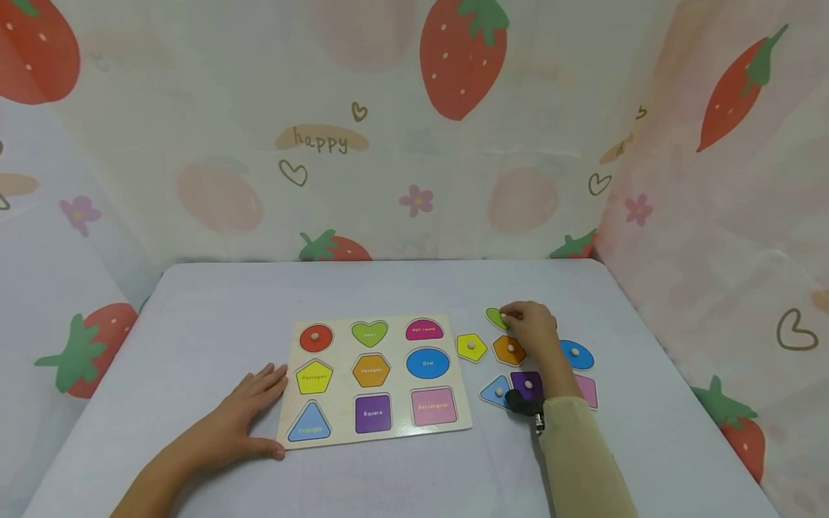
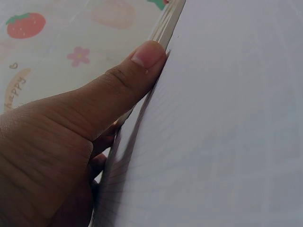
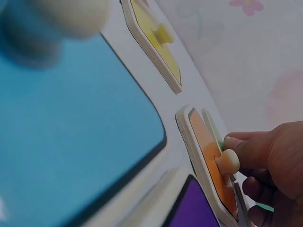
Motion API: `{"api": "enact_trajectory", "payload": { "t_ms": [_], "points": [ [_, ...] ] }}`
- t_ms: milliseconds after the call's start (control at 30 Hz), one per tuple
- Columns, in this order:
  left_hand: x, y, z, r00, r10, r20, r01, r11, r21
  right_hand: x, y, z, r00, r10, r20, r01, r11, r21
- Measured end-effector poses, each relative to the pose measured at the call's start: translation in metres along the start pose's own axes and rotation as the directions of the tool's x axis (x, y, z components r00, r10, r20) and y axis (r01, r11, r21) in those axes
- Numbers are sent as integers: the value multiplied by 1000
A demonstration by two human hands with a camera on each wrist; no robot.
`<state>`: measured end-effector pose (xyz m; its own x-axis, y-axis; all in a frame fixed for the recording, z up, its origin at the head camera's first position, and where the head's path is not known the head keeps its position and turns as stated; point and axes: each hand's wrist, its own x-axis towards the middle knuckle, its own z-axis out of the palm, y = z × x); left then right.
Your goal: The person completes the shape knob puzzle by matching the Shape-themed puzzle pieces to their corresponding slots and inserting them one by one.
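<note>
A wooden shape board [image 1: 342, 345] lies on the table, with a red circle piece [image 1: 324, 334] sitting in its slot. Along the board's left edge rests my left hand [image 1: 242, 410], fingers extended and spread. Its thumb [image 2: 147, 56] touches the board's edge in the left wrist view. To the right of the board, my right hand [image 1: 536, 332] pinches the green heart piece [image 1: 494, 317] by its knob with thumb and index finger. An orange hexagon piece [image 1: 502, 347] lies just in front of those fingers and partly blocks the heart in the right wrist view.
Around the right hand lie more knobbed pieces: a yellow pentagon [image 1: 463, 349], a blue triangle [image 1: 490, 394], a purple square [image 1: 521, 378], a blue oval [image 1: 585, 355] and a pink piece [image 1: 589, 392] partly under the forearm. A strawberry-print backdrop [image 1: 401, 158] rises behind the white table [image 1: 388, 482].
</note>
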<state>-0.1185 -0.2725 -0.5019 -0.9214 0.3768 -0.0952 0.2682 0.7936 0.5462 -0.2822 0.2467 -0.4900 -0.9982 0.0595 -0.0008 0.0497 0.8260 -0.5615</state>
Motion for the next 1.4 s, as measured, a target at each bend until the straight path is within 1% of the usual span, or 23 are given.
{"api": "enact_trajectory", "payload": {
  "t_ms": [233,367,500,667,800,900,1033,1233,1400],
  "points": [
    [1,-1,0,1000,-11,5,11,1000,3,-1,-1,-1,1000,14,-5,-14,1000,26],
    [2,-1,0,1000,-9,8,9,1000,5,-1,-5,-4,1000,9,-16,-9,999,32],
    [1,-1,0,1000,0,4,0,1000,9,-2,-13,-7,1000,-8,-25,9,999,38],
    [0,-3,2,1000,8,2,-8,1000,9,-9,-28,-13,999,-44,-15,45,996,74],
    [0,-4,2,1000,20,-7,-20,1000,12,-15,-42,-15,997,-75,-33,78,993,90],
    [0,-3,2,1000,27,-10,-26,1000,15,-18,-52,-11,993,-106,-50,111,990,92],
    [-2,-4,2,1000,25,-8,-25,1000,5,-23,-71,0,984,-171,-52,174,982,72],
    [-2,-6,3,999,40,-12,-40,999,-3,-30,-98,14,973,-224,-51,227,972,65],
    [-1,-5,1,999,37,-7,-37,999,3,-31,-117,25,959,-280,-49,281,959,26]
  ]
}}
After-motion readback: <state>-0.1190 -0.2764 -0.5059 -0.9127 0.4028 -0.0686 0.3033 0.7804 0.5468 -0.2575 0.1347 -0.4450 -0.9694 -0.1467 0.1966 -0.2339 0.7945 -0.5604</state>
